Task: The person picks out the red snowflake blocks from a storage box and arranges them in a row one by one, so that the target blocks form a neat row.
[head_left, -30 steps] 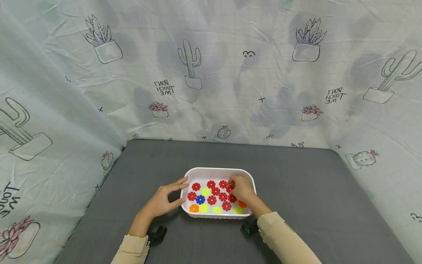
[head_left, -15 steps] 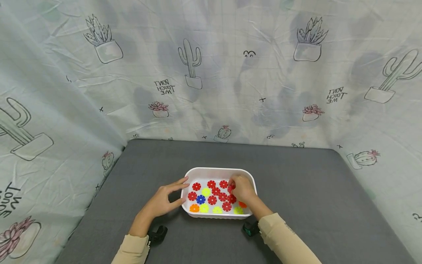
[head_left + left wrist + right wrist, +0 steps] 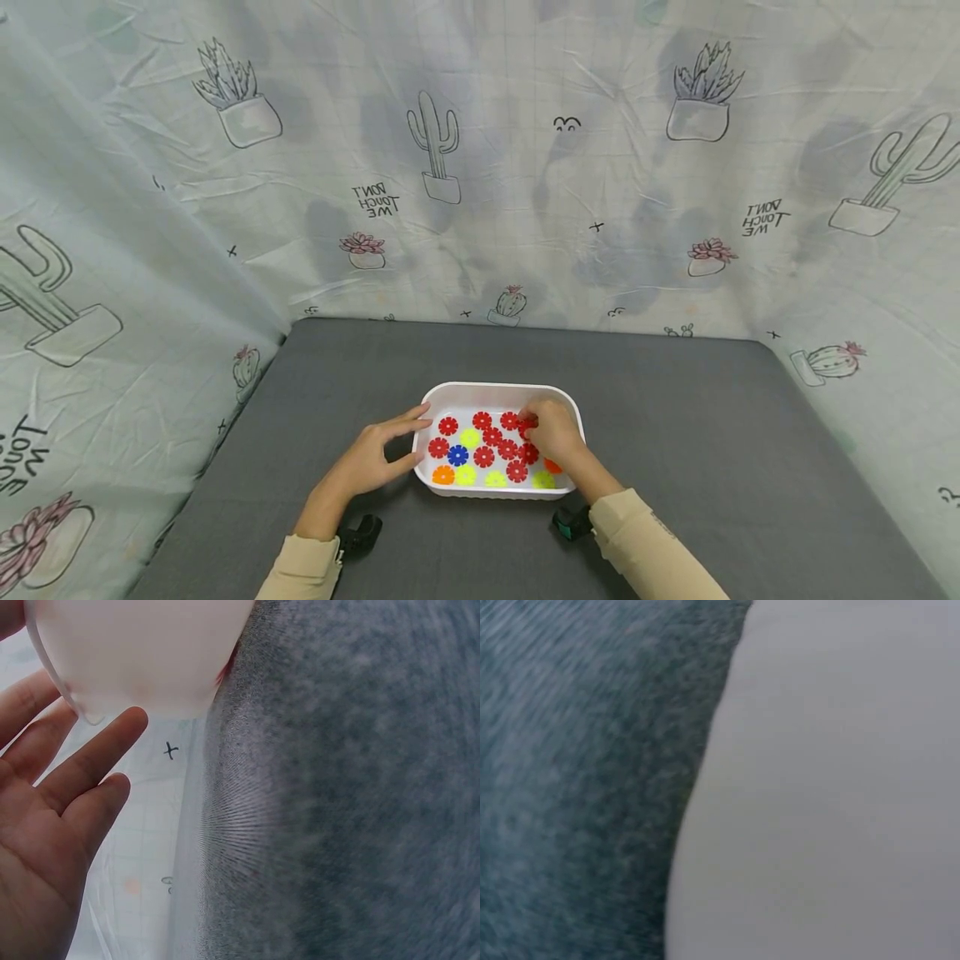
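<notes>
A white plastic tray (image 3: 495, 492) stands on the table with several flower-shaped notched discs lying in it. Most are red, such as this red disc (image 3: 483, 457); a blue disc (image 3: 457, 455), yellow discs (image 3: 496, 478) and orange ones (image 3: 443, 475) lie among them. My left hand (image 3: 369, 458) rests at the tray's left rim, its fingers and thumb fairly straight. In the left wrist view, the ring and little fingers extend free below the tray's wall (image 3: 142, 660). Inside the tray, at the right, the curled fingers of my right hand (image 3: 553, 429) pinch a red disc (image 3: 527, 430), partly hidden.
Grey cloth covers the table (image 3: 660, 433). Behind and beside it hangs a pale curtain (image 3: 495, 167) printed with cacti. Dark wrist devices (image 3: 362, 533) sit under both forearms. The right wrist view shows only the tray's outer wall (image 3: 817, 787) and the grey cloth.
My right hand's fingers shift slightly over the red disc at the tray's right side. The left hand and the tray stay in place.
</notes>
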The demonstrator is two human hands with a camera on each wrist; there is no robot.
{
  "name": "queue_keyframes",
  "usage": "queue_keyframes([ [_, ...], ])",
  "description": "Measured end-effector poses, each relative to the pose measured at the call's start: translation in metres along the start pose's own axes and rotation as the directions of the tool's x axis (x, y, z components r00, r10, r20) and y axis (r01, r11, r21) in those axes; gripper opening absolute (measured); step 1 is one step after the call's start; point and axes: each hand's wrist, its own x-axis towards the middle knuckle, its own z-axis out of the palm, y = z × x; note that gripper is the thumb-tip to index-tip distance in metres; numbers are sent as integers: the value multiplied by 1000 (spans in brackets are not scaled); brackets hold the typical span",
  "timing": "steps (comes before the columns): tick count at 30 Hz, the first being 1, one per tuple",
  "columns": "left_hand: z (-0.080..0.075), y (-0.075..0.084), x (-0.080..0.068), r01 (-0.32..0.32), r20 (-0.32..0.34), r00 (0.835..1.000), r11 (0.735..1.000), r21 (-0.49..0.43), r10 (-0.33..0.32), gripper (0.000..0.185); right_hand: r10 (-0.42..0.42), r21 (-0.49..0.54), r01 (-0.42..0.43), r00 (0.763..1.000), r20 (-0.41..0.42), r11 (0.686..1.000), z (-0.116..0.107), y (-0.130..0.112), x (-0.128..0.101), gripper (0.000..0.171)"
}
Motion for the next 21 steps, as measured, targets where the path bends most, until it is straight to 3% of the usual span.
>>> queue_keyframes([
  [11, -2, 1, -1, -4, 11, 1000, 1000, -7, 4, 46, -12, 138, 12, 1000, 0, 990, -19, -4, -4, 28],
  [21, -4, 0, 0, -25, 5, 1000, 1000, 18, 25, 46, 41, 356, -29, 999, -25, 934, -42, 9, -14, 33],
])
